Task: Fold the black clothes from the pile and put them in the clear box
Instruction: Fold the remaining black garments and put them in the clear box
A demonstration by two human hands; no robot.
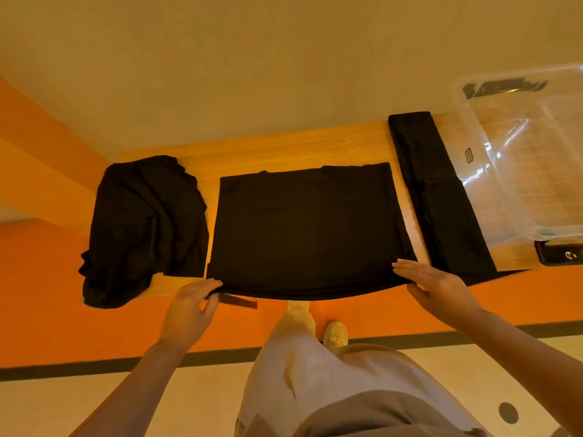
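A black garment (309, 228) lies spread flat in the middle of the wooden table (284, 146), its near edge hanging slightly over the front. My left hand (192, 307) pinches its near left corner. My right hand (438, 285) holds the near right corner, fingers laid over the cloth. A crumpled pile of black clothes (145, 225) sits at the table's left end. A long folded black piece (438, 197) lies on the right, beside the clear box (479, 152).
The clear box stands at the table's right end, with a dark strip visible near its far wall. A black phone-like object (558, 253) lies by the box's near corner. A wall runs behind the table. Orange floor lies below, with my legs and shoes at the front.
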